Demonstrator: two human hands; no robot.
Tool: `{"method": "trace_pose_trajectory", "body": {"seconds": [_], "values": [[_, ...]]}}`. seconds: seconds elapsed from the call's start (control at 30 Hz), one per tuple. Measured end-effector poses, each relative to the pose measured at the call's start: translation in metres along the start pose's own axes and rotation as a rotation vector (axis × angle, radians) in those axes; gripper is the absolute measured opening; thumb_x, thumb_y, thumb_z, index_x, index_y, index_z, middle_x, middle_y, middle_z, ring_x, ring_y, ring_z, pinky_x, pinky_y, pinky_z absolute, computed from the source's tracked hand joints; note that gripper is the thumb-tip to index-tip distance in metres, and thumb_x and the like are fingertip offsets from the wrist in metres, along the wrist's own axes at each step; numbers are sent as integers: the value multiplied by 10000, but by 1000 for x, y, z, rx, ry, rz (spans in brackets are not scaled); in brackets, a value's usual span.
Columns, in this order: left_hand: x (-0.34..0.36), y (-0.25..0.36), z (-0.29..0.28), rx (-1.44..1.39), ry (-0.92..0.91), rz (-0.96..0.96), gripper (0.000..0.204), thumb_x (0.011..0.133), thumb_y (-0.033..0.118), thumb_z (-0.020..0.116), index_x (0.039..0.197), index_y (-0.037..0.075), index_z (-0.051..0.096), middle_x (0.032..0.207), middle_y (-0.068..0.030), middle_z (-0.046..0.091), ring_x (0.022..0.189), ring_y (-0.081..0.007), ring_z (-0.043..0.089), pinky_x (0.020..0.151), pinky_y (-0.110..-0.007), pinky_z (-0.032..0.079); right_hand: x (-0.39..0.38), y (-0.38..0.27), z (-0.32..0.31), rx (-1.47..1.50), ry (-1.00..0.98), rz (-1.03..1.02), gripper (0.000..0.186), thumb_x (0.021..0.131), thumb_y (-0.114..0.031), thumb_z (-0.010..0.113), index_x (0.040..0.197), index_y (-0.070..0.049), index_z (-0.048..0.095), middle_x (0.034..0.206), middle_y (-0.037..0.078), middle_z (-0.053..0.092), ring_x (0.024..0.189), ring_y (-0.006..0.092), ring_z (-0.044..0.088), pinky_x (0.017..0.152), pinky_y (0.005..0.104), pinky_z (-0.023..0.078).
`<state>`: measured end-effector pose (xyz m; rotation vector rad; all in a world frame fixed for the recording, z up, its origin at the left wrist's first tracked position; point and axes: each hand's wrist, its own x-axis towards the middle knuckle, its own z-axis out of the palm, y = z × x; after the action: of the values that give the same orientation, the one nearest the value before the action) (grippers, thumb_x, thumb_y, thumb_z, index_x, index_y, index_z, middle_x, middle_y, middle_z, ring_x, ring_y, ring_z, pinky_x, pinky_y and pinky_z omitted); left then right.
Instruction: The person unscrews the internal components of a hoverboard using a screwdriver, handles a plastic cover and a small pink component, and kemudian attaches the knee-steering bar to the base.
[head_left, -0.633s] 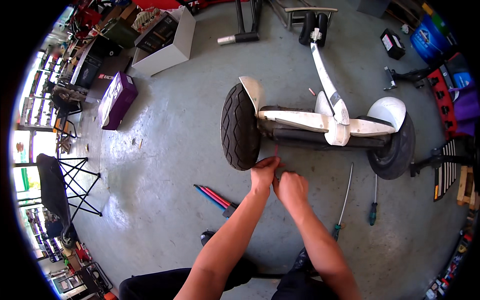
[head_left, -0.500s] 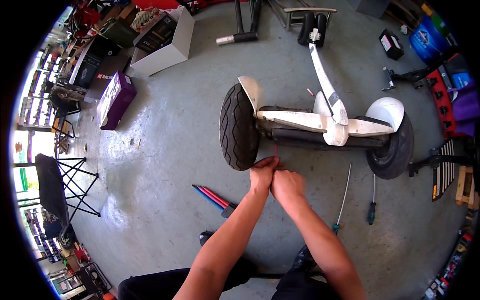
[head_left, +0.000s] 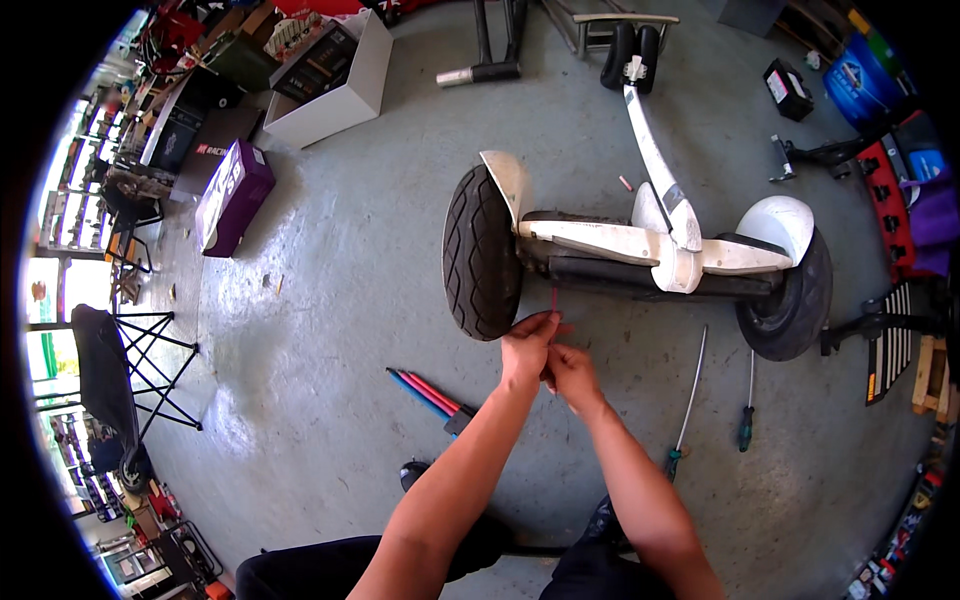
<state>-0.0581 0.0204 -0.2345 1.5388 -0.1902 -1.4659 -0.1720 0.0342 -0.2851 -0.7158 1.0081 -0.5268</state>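
Note:
A white and black two-wheeled self-balancing scooter point(head_left: 600, 237) lies on the floor in front of me, its steering bar point(head_left: 657, 165) pointing away. My left hand point(head_left: 527, 350) is closed near the left wheel point(head_left: 481, 255), pinching a thin pink hex key point(head_left: 555, 297). The key's far end reaches the scooter's dark near side; its exact seat is too small to make out. Just right of and below the left hand, my right hand point(head_left: 574, 378) has its fingers closed at the key's near end, which they mostly hide.
A holder with pink and blue hex keys point(head_left: 435, 399) lies left of my forearms. Two long green-handled screwdrivers point(head_left: 690, 400) point(head_left: 746, 425) rest to the right. A purple box point(head_left: 237, 198), a white carton point(head_left: 340, 110) and a folding chair point(head_left: 105, 370) stand at the left.
My right hand has turned and shifted slightly down, its fingers now showing from the side rather than as a fist. The left hand stays at the key; the scooter has not moved.

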Motion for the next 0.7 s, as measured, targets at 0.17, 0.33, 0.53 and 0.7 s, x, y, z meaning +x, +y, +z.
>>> {"method": "trace_pose_trajectory", "body": {"seconds": [0.17, 0.33, 0.53, 0.7], "values": [[8, -11, -4, 16, 16, 0, 301, 987, 187, 693, 1205, -19, 710, 1051, -140, 764, 818, -153, 657, 685, -309, 531, -11, 4, 32, -332, 385, -193, 424, 1085, -263, 518, 786, 20, 619, 722, 34, 641, 582, 150, 541, 536, 364, 437], [1, -4, 6, 9, 82, 7, 238, 977, 185, 712, 1125, 0, 737, 935, -101, 762, 710, -103, 596, 617, -287, 491, -10, 7, 36, 160, 341, -81, 432, 1102, -307, 493, 778, -48, 615, 666, -23, 550, 569, 102, 448, 521, 311, 358], [5, -6, 8, 137, 160, 77, 216, 967, 170, 717, 1079, -11, 752, 832, -74, 737, 664, -97, 578, 605, -290, 484, -7, 5, 40, 678, 165, 41, 326, 1098, -304, 497, 858, -120, 618, 667, -67, 449, 559, 38, 354, 500, 251, 253], [-1, 1, 12, 148, 198, 114, 193, 963, 157, 707, 1054, -8, 749, 818, -65, 733, 679, -103, 594, 625, -289, 478, -9, -2, 44, 866, 96, 97, 277, 1082, -267, 498, 882, -120, 623, 676, -60, 473, 547, 43, 377, 495, 249, 281]]}}
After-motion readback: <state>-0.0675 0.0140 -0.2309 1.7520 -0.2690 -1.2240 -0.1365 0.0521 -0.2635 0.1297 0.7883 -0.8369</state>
